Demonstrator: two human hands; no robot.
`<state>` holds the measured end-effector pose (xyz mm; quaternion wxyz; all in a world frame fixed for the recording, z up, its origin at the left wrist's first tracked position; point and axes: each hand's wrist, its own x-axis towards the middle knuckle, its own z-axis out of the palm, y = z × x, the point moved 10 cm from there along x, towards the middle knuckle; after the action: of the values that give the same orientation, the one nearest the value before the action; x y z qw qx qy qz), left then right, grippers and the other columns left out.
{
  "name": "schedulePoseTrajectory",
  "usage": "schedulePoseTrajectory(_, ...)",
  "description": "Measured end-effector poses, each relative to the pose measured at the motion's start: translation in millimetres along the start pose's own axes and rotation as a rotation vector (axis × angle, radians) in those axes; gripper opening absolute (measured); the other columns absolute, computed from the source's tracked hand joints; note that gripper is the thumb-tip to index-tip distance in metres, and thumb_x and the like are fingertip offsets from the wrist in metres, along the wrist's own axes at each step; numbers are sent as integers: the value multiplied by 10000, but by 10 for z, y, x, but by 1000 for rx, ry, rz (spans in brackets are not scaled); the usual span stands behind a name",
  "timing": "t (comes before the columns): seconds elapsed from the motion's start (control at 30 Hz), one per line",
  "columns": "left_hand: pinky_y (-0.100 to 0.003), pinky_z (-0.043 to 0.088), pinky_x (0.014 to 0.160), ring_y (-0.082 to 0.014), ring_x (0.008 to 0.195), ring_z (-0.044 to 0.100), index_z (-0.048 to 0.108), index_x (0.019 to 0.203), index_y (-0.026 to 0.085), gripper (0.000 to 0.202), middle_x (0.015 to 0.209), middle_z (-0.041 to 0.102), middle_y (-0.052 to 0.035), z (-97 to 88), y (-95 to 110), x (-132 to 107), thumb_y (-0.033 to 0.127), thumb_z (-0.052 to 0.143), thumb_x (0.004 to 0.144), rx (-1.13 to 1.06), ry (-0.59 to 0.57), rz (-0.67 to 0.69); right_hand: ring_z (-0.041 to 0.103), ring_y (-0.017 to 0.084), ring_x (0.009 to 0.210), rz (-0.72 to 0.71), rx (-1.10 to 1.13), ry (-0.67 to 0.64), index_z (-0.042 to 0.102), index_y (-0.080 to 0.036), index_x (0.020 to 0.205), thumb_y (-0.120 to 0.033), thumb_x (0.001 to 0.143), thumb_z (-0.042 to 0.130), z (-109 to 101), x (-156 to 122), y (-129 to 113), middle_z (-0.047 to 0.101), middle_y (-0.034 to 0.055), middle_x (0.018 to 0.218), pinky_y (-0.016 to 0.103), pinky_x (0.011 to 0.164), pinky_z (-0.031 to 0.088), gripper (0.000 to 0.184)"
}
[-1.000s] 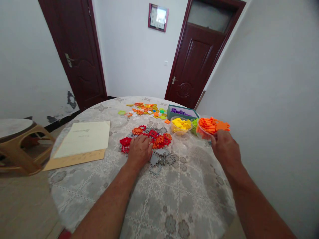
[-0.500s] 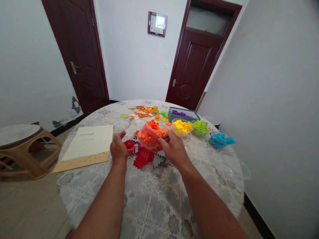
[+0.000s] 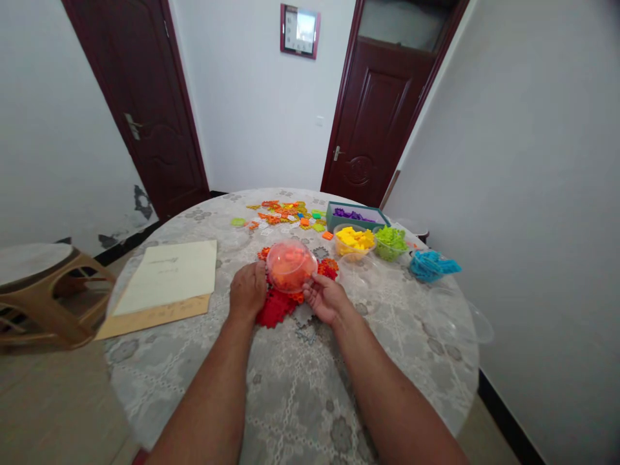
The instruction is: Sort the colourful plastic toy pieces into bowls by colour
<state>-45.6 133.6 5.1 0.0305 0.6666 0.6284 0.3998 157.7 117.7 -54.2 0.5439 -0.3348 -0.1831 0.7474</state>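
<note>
Above a pile of plastic gear pieces, my right hand [image 3: 328, 298] pinches the lower right rim of a clear round plastic tub [image 3: 292, 265] with orange pieces inside. The tub is tilted, and its orange contents show through the plastic. My left hand [image 3: 248, 290] is on the left side of the tub, low at the pile, with its fingers curled and together; what they hold, if anything, is hidden. Red gear pieces [image 3: 275, 309] lie beneath and in front of the tub. More orange and red gears [image 3: 328, 268] show at its right, and a grey gear [image 3: 304, 314] lies near my right hand.
Tubs of yellow pieces [image 3: 354, 239], green pieces [image 3: 390, 242] and blue pieces [image 3: 433, 265] stand at the right. Behind them is a box [image 3: 357, 215] of purple pieces. Mixed flat pieces [image 3: 285, 213] lie at the back. Paper [image 3: 169, 271] lies left; clear lids [image 3: 460, 316] lie right.
The orange tub has turned from sideways to show a round face towards me. My left hand has moved right to the pile and its fingers have curled in. My right hand has turned over at the rim.
</note>
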Motion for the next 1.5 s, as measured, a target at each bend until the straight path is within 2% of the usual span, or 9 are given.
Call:
schedulePoseTrajectory(0.33,-457,442,1032,-288,1131,659,706,1128,192,403,1157,752,-132,-119,383,-75,393,363,1060,197,39,139,622,81,481,90,145,21,625,-151,992,-109,983,541,104,-248,-276,676,-9,669,130,453,538,94)
schedulePoseTrajectory(0.5,-524,398,1099,-317,1207,640,691,1196,186,381,1221,740,-150,-96,466,-117,415,426,1044,198,21,147,614,65,502,-3,91,-14,627,-165,969,-141,940,622,216,-467,-592,697,-7,737,117,464,528,38)
schedulePoseTrajectory(0.67,-558,347,1172,-332,1380,537,597,1404,191,465,1457,622,-172,-29,641,-174,429,462,1028,163,15,242,651,99,582,-526,-247,85,612,-192,943,-279,884,702,67,-1031,-1720,718,0,836,189,517,550,138)
schedulePoseTrajectory(0.77,-550,333,1200,-330,1442,482,594,1434,220,485,1527,576,-141,116,801,-225,456,462,1030,130,-76,364,681,148,667,-969,-688,373,615,-204,957,-392,883,710,-132,-1686,-2539,716,9,836,276,640,577,224)
schedulePoseTrajectory(0.87,-539,342,1206,-323,1420,509,608,1429,239,481,1496,613,-114,257,905,-278,460,461,1029,111,-178,439,691,203,772,-1178,-1301,731,651,-195,992,-400,904,681,-242,-2126,-2981,723,52,866,350,769,555,225)
schedulePoseTrajectory(0.93,-537,352,1203,-322,1403,530,610,1432,240,485,1464,641,-113,306,941,-303,459,473,1021,112,-218,456,687,227,855,-1117,-1708,824,667,-178,993,-339,918,653,-321,-2071,-3046,730,95,952,364,834,522,178)
schedulePoseTrajectory(1.07,-550,379,1183,-322,1408,536,594,1448,271,492,1457,651,-97,347,977,-353,472,497,1010,107,-271,479,677,247,985,-720,-2196,801,681,-145,1002,-247,950,607,-698,-1574,-2906,728,153,1061,329,859,477,136)
schedulePoseTrajectory(1.23,-535,409,1163,-320,1359,577,579,1451,265,500,1474,629,-115,323,960,-353,481,510,1005,90,-228,490,702,248,1024,-413,-2310,809,686,-150,1082,-264,993,576,-995,-1163,-2716,730,163,1136,304,817,479,182)
schedulePoseTrajectory(1.5,-524,423,1163,-332,1350,562,539,1459,221,508,1501,574,-154,309,904,-304,445,502,1005,96,-161,464,732,299,1017,-270,-2337,840,706,-159,1117,-292,996,575,-1185,-929,-2608,761,175,1075,362,813,528,222)
